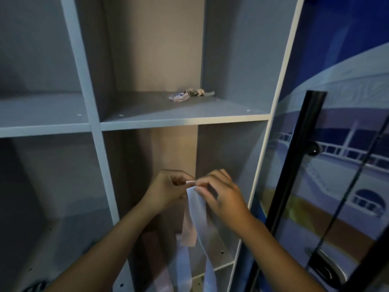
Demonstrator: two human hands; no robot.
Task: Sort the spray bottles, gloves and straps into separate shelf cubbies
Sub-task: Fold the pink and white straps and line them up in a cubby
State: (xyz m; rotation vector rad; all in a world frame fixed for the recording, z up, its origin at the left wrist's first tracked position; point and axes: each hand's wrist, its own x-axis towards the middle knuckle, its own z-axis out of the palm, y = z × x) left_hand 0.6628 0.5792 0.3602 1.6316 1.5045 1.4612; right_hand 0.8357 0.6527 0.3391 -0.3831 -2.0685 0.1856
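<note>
Together, both hands pinch flat strap (196,213) (smooth, pale).

To my right stands a blue wall mural (345,114) of a white domed building. A black pole (294,157) leans across it, with a metal fitting (328,264) near its foot.
</note>
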